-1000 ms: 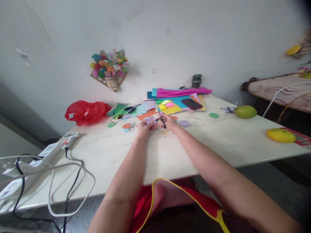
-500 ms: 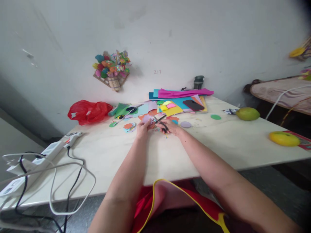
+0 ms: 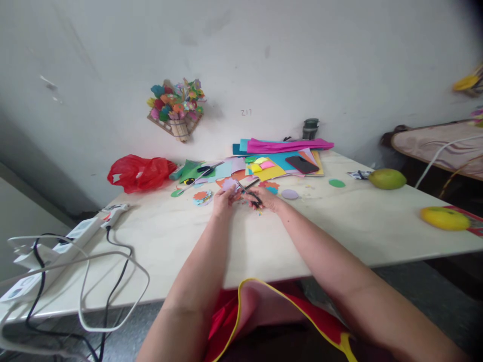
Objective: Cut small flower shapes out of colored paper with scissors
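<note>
My left hand [image 3: 223, 198] pinches a light purple paper piece [image 3: 229, 185] with a scalloped edge. Close beside it, my right hand [image 3: 266, 198] is wrapped round the dark handles of a pair of scissors [image 3: 256, 199], whose blades point left toward that paper. Whether the blades touch the paper I cannot tell. Tiny paper scraps lie under the right hand. To the left sits a small pile of cut paper flowers with an orange flower [image 3: 202, 195] on top. An orange and a blue paper piece [image 3: 272, 190] lie just behind my right hand, and a purple paper disc [image 3: 290, 194] to its right.
Coloured paper sheets [image 3: 274, 173], a phone [image 3: 302, 164] and a second pair of scissors [image 3: 206, 170] lie at the back. A red plastic bag [image 3: 141, 173] is back left, a power strip [image 3: 56, 261] with cables front left. Two mangoes [image 3: 387, 179] rest on the right.
The scissor blades sit closer together than before. Both hands keep their places, and the whole view has shifted slightly.
</note>
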Available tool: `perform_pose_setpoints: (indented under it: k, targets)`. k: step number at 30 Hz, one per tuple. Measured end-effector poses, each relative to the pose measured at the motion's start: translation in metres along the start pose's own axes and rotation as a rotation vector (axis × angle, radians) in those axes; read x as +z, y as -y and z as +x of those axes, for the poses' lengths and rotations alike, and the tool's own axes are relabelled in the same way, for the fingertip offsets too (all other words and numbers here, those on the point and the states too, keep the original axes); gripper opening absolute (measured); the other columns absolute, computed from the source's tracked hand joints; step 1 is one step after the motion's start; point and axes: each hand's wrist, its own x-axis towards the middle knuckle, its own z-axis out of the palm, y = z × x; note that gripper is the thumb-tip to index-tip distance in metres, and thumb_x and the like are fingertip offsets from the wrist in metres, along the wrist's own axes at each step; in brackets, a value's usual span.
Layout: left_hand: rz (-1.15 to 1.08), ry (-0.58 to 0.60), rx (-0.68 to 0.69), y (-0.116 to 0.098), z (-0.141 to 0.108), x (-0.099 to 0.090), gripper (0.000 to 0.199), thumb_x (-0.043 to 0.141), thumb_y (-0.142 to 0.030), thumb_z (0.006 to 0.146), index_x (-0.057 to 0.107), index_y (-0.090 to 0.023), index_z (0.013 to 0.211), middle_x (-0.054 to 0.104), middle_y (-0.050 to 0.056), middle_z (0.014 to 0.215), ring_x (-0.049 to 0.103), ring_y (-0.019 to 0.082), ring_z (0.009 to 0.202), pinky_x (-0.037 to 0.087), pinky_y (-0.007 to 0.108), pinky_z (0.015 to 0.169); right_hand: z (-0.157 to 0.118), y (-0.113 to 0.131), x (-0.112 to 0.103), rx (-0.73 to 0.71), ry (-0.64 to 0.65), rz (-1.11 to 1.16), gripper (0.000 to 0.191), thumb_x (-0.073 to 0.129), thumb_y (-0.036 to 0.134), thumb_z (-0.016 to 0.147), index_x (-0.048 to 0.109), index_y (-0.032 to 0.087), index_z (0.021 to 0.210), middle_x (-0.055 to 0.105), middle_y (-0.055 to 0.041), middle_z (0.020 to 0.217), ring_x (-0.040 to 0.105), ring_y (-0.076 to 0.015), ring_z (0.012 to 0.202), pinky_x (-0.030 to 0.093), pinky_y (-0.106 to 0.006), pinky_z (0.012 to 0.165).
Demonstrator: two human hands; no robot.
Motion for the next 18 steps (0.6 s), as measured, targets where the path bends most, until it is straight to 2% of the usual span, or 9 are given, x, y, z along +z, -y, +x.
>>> perform_pose_setpoints:
  k: [5,18]
  targets:
    - [-0.016,-0.027,-0.005,0.0035,0.0027,0.0,0.023,0.088,-0.011,0.068,0.073,-0.013,0.086,0.078,0.008,0.083,0.079,0.023,0.079,0.065,0.03,0.074,-0.0005,0.0031,0.0032,0.005,-0.031,-0.007,0.03,0.083,0.035,0.087,0.062,0.016,0.077,0.062,0.0039,0.052,0.051,-0.0056,0.037,0.028,-0.015,0.032]
    - [-0.027,-0.005,-0.022,0.0006,-0.0027,0.0057,0.018,0.085,-0.006,0.071,0.072,-0.011,0.082,0.075,0.006,0.078,0.076,0.018,0.07,0.061,0.024,0.063,-0.0029,0.0053,0.0059,-0.002,-0.042,0.014,0.032,0.087,0.035,0.081,0.062,0.017,0.077,0.058,0.0047,0.051,0.048,-0.0062,0.038,0.031,-0.016,0.035]
